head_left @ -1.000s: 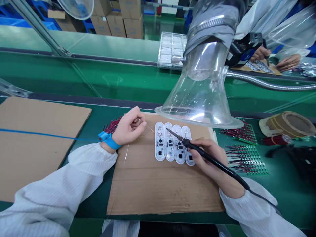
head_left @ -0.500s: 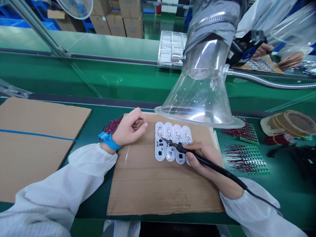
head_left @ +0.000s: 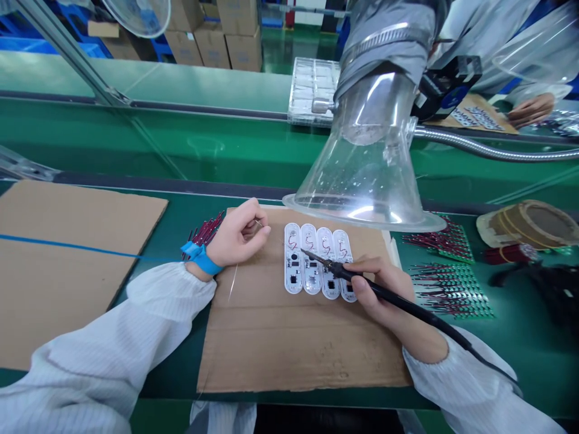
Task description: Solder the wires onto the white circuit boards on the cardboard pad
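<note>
My right hand (head_left: 384, 283) grips a black soldering iron (head_left: 362, 278), its tip over the second from the left of several white oval circuit boards (head_left: 293, 259). These lie side by side on a cardboard sheet (head_left: 289, 343), with short red wires on their upper ends. Left of the boards, my left hand (head_left: 244, 232), wearing a blue wrist strap (head_left: 201, 258), is closed in a pinch on a thin solder wire (head_left: 233, 282). The wire's short end shows at the fingertips, and its tail hangs below the hand. Whether the iron touches the board I cannot tell.
A clear fume hood (head_left: 362, 175) hangs just beyond the boards. Right of the cardboard lie green boards with red wires (head_left: 470, 292) and a round tape-like roll (head_left: 525, 224). Red wires (head_left: 205, 232) lie behind my left wrist. Another person's hand (head_left: 532, 110) is at the far right.
My right hand has drawn the soldering iron slightly right, its tip passing from the leftmost board to the second. My left hand has barely moved.
</note>
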`<state>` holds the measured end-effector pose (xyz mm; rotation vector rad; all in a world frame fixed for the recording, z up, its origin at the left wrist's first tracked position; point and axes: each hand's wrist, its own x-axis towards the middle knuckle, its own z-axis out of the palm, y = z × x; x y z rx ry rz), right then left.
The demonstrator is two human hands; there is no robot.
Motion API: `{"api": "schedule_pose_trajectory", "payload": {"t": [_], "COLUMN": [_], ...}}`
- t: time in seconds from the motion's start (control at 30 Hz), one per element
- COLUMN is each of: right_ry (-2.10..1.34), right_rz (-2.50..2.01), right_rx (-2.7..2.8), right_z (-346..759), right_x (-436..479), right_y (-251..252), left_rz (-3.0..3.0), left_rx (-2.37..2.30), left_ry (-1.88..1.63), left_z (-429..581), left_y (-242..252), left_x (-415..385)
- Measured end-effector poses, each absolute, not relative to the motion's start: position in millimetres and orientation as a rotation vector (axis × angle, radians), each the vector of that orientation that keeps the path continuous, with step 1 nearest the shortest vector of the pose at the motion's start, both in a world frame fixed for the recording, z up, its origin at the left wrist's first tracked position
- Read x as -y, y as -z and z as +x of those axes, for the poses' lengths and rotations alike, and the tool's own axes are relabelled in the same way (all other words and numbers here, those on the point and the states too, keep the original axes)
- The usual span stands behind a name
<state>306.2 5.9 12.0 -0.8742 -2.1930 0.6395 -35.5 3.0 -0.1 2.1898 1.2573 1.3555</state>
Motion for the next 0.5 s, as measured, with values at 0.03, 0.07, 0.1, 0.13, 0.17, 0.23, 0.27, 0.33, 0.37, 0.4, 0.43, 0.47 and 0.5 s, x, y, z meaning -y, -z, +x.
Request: {"api": "schedule_pose_trajectory", "payload": {"t": [0.03,0.07,0.1,0.13,0.17,0.23,0.27,0.33,0.37,0.4,0.43,0.47,0.5], "right_ry": [-0.636,-0.638,-0.647,-0.661,-0.681,-0.740,-0.761,-0.778,-0.781,-0.780,-0.782,-0.785,-0.790], "right_rz": [-0.887,-0.901,-0.915,-0.921,-0.925,-0.934,-0.933,-0.931,-0.929,-0.924,-0.921,-0.921,-0.925], "right_rx": [2.174,2.171,2.180,2.195,2.207,2.221,2.226,2.242,2.254,2.266,2.277,2.285,2.288], "right_z": [305.7,304.9,303.7,302.5,301.2,299.4,298.9,298.4,298.3,298.1,298.0,297.8,297.6], "right_x": [-5.3,-4.8,-4.5,-4.3,-4.3,-4.7,-5.0,-5.8,-6.2,-6.6,-7.0,-7.3,-7.5], "right_y": [-11.8,-11.4,-11.0,-10.6,-10.3,-9.8,-9.6,-9.4,-9.4,-9.5,-9.6,-9.8,-10.1], "left_rz": [2.185,2.178,2.171,2.165,2.159,2.155,2.154,2.152,2.152,2.153,2.155,2.158,2.164], "left_rx": [-1.257,-1.258,-1.261,-1.268,-1.279,-1.297,-1.302,-1.304,-1.303,-1.301,-1.300,-1.298,-1.298], "left_ry": [-1.360,-1.364,-1.364,-1.362,-1.358,-1.347,-1.340,-1.324,-1.318,-1.316,-1.314,-1.313,-1.307], "left_z": [-35.4,-35.3,-35.3,-35.3,-35.3,-35.7,-36.0,-36.6,-36.8,-37.0,-37.0,-37.0,-36.9], "left_y": [-0.1,-0.4,-0.7,-0.9,-0.9,-0.7,-0.4,0.4,0.8,1.2,1.4,1.5,1.4], "left_x": [-3.2,-3.3,-3.3,-3.3,-3.3,-3.1,-3.0,-3.0,-3.0,-2.9,-2.9,-2.8,-2.7]}}
